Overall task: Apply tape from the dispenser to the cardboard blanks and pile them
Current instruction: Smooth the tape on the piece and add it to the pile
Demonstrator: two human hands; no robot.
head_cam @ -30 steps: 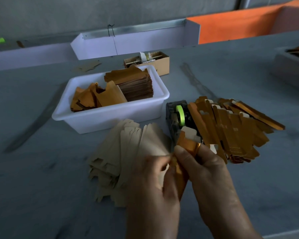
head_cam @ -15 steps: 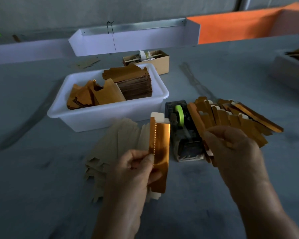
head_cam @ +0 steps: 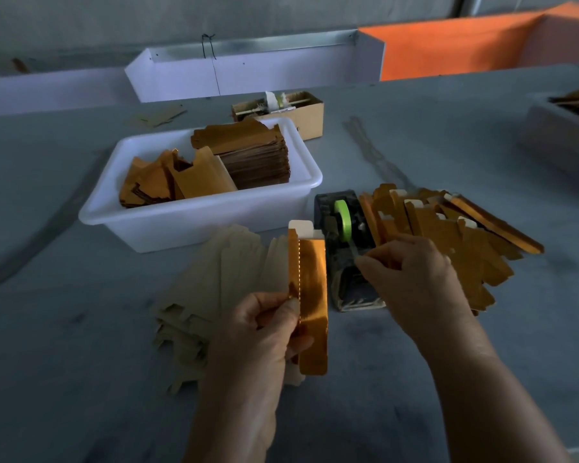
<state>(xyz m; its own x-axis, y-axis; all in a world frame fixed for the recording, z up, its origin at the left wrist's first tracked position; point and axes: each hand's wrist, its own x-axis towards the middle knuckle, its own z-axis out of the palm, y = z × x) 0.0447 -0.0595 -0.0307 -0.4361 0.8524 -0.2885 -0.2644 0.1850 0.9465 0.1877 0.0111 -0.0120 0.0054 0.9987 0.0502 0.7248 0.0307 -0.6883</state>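
On the grey table [head_cam: 81, 345], just in front of a white tub [head_cam: 194, 225], a person holds a gold foil blank [head_cam: 310, 295] upright in the left hand [head_cam: 264, 332], thumb and fingers pinching its lower left edge. Its pale tabs stick up at the top, close beside the tape dispenser [head_cam: 345, 252]. That dispenser is dark, with a green roll [head_cam: 342, 219] seated in it, and stands between the held blank and a fanned pile of gold blanks [head_cam: 455, 242] to its right. The right hand [head_cam: 411, 279] reaches over the dispenser's front, fingers curled, thumb and forefinger pinching a strip of tape [head_cam: 354, 247] that runs up toward the roll. Under and left of the left hand lies a spread of pale blanks [head_cam: 221, 282], plain side up. The tub holds a tall stack of brown blanks at its right end and loose gold ones at its left. Behind it sits a small cardboard box [head_cam: 301, 111], and beyond that a long white trough [head_cam: 248, 71].
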